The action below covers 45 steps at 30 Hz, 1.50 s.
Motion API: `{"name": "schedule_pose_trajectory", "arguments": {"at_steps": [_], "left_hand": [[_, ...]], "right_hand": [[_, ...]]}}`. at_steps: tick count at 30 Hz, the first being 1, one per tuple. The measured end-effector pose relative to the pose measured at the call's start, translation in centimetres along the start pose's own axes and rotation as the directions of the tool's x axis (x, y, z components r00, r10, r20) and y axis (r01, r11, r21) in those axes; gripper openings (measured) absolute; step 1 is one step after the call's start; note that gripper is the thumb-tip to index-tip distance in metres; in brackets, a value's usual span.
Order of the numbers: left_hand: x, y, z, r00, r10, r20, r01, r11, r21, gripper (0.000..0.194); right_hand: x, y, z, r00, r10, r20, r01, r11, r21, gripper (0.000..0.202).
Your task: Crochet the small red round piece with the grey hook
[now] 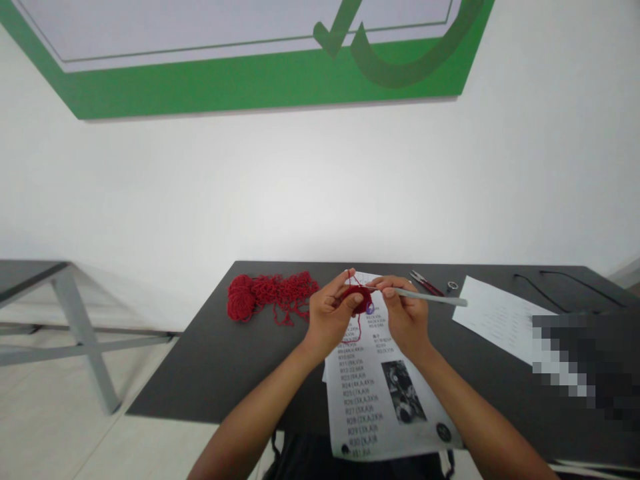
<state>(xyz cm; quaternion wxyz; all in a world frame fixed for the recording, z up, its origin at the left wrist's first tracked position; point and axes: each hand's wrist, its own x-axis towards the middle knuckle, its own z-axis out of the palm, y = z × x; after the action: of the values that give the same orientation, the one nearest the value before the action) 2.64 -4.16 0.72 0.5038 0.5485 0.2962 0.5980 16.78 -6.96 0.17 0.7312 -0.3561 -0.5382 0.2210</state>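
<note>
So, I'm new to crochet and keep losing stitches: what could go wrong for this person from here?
1. The loose red yarn lies in a tangled heap beside the ball, so a pull could knot it.
2. The left hand pinches a very small red piece while the right hand works the hook; the loop might slip off.
3. The pattern sheet overhangs the table edge and may slide.

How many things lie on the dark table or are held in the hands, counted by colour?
Red: 3 (yarn pile, crochet piece, scissors)
White: 2 (pattern sheet, paper)
Grey: 2 (hook, ring)
Black: 1 (cable)
Total: 8
</note>
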Motion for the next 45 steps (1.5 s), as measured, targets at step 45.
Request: {"name": "schedule_pose_trajectory", "arguments": {"at_steps": [45], "left_hand": [[0.9,-0.8,-0.8,1.000,0.004,0.019,-0.003,0.995,-0.102,0.043]], "right_hand": [[-0.5,1.2,-0.4,0.918,-0.298,0.262,0.355,0.911,-0.209,0.021]]}}
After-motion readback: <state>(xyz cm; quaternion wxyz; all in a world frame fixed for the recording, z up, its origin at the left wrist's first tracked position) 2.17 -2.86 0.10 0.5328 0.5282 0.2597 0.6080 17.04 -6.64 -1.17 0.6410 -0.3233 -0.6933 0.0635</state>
